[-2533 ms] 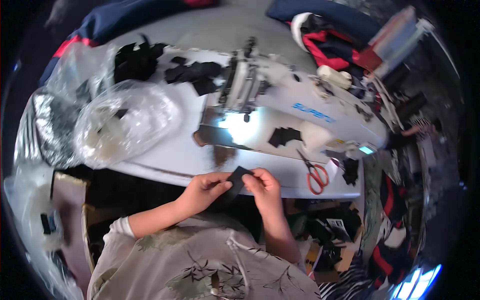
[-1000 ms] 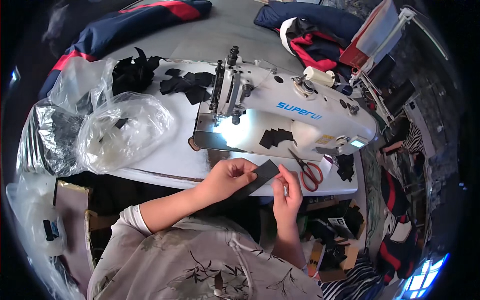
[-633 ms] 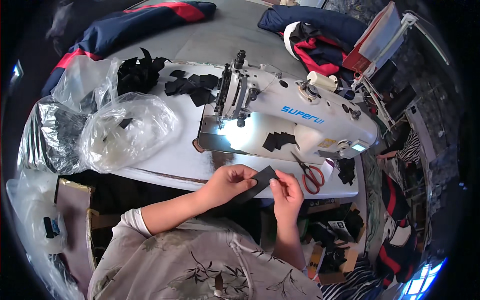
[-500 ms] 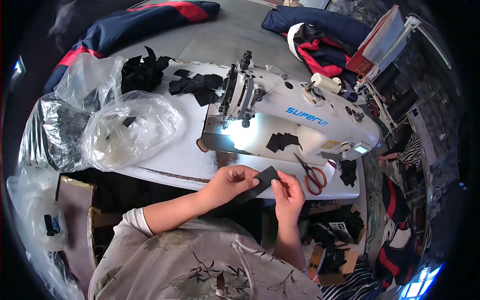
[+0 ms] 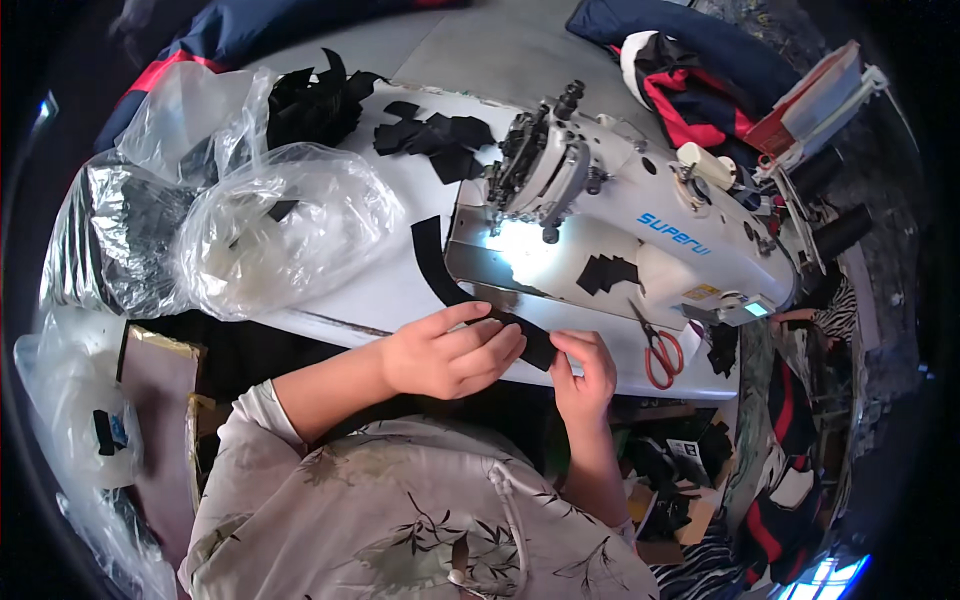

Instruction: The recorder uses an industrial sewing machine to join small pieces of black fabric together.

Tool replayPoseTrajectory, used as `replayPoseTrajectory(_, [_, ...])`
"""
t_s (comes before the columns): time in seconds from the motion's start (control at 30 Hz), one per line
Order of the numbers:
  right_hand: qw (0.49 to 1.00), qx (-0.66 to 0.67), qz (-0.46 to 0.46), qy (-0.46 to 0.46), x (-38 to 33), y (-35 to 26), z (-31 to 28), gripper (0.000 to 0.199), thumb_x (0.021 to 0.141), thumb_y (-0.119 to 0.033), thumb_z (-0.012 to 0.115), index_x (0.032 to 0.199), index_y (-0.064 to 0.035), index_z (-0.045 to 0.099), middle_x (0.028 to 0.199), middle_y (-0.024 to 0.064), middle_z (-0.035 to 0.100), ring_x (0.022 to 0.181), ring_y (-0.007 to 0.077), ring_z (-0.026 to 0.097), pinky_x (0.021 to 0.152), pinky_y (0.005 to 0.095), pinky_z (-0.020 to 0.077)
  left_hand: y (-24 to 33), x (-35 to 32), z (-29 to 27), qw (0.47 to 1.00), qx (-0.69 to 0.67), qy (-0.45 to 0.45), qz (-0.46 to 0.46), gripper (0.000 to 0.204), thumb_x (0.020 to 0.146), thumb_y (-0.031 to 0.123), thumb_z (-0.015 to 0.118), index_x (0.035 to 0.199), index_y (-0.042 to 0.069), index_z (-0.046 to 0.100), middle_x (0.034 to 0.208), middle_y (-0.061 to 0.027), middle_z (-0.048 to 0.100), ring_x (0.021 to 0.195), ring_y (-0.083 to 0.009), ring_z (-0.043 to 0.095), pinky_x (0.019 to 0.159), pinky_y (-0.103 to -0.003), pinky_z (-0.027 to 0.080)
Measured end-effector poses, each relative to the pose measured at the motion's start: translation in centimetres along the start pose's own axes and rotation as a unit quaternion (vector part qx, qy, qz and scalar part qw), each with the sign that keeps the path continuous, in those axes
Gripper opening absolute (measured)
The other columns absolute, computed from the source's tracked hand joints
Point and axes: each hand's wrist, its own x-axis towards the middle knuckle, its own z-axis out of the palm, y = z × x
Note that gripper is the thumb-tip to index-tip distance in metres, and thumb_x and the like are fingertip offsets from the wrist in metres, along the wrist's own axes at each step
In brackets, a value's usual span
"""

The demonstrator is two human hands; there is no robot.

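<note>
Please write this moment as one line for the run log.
left hand: on black fabric strip | right hand: pinching strip end | red-handled scissors: beside right hand

Bare white surface (image 5: 400,290) shows in a narrow band between the crumpled clear plastic bag (image 5: 285,225) on the left and the white sewing machine (image 5: 620,225) on the right; a curved black fabric strip (image 5: 435,265) lies across that band. Near the front edge, both hands, left hand (image 5: 450,350) and right hand (image 5: 585,370), fill the gap before the lit needle area. Right of them the red-handled scissors (image 5: 655,345) lie just beside the machine base. Farther back, loose black fabric cut pieces (image 5: 435,135) and a second plastic bag with black cloth (image 5: 240,105) crowd the surface.
</note>
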Motion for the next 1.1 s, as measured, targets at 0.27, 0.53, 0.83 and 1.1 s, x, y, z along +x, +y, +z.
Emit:
replayPoseTrajectory(0.27, [0.997,-0.002,-0.062,-0.036,1.1,1.1,1.3,0.032,0.074,0.011,0.073,0.101,-0.0053,0.068,0.100,0.0099,0.071,0.084,0.0285,0.069,0.071,0.0361,0.0563,-0.7,-2.3,0.7,0.982,-0.122,-0.039,-0.140,0.025,0.077,0.014,0.070,0.102,0.014,0.076,0.096,0.0026,0.064,0.085,-0.0130,0.062,0.095,-0.039,0.051])
replayPoseTrajectory(0.53, [0.954,0.243,0.156,-0.078,-1.3,3.2,1.8,0.027,0.082,0.015,0.067,0.104,-0.0011,0.063,0.115,0.0148,0.066,0.091,0.0215,0.068,0.081,0.0333,0.0562,0.9,-1.7,1.8,0.920,-0.223,-0.072,-0.314,0.029,0.073,0.007,0.078,0.100,0.014,0.075,0.091,0.0024,0.064,0.086,-0.0172,0.063,0.091,-0.041,0.047])
replayPoseTrajectory(0.83, [0.795,0.500,0.340,-0.048,-2.3,3.1,2.4,0.011,0.096,0.000,0.058,0.107,-0.0006,0.059,0.114,0.0138,0.062,0.086,0.0206,0.067,0.078,0.0339,0.0552,2.2,-1.6,2.5,0.726,-0.446,-0.128,-0.507,0.014,0.087,0.004,0.075,0.101,0.003,0.074,0.094,-0.0071,0.066,0.081,-0.0193,0.063,0.067,-0.029,0.050])
replayPoseTrajectory(1.1, [0.815,0.479,0.323,0.034,-2.2,2.7,2.4,0.013,0.096,0.001,0.053,0.108,-0.0013,0.058,0.115,0.0143,0.060,0.088,0.0212,0.064,0.081,0.0364,0.0536,2.8,-1.6,1.1,0.824,-0.317,-0.127,-0.451,0.039,0.084,0.004,0.073,0.122,0.007,0.065,0.115,-0.0130,0.065,0.094,-0.0318,0.067,0.079,-0.036,0.056])
